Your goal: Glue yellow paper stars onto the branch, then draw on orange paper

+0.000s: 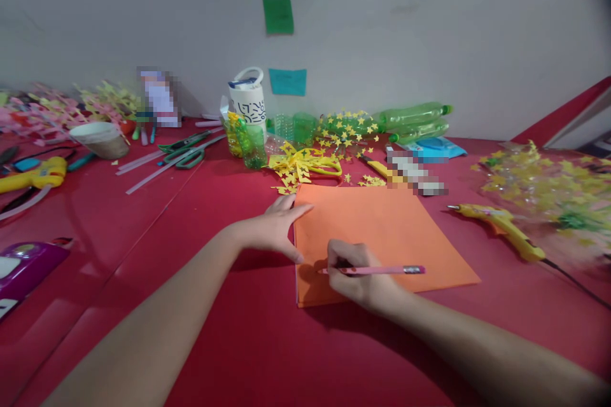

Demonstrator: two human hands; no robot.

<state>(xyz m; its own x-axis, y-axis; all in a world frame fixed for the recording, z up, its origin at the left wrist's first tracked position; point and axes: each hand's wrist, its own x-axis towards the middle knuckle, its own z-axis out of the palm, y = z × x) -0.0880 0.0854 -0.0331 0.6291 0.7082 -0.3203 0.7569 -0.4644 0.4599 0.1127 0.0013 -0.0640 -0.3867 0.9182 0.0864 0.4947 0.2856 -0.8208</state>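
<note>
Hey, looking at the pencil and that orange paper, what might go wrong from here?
The orange paper could swivel under the pencil, since the left hand sits only at its left edge.

Yellow cutouts lie by the far edge and might slip underneath.

The glue gun on the right points toward the sheet; if hot, which I can't tell, it might mark it.

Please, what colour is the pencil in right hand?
The pencil is pink, best seen in the head view.

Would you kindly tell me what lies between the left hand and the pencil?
The head view shows only a strip of the orange paper between the left hand and the pencil.
</note>
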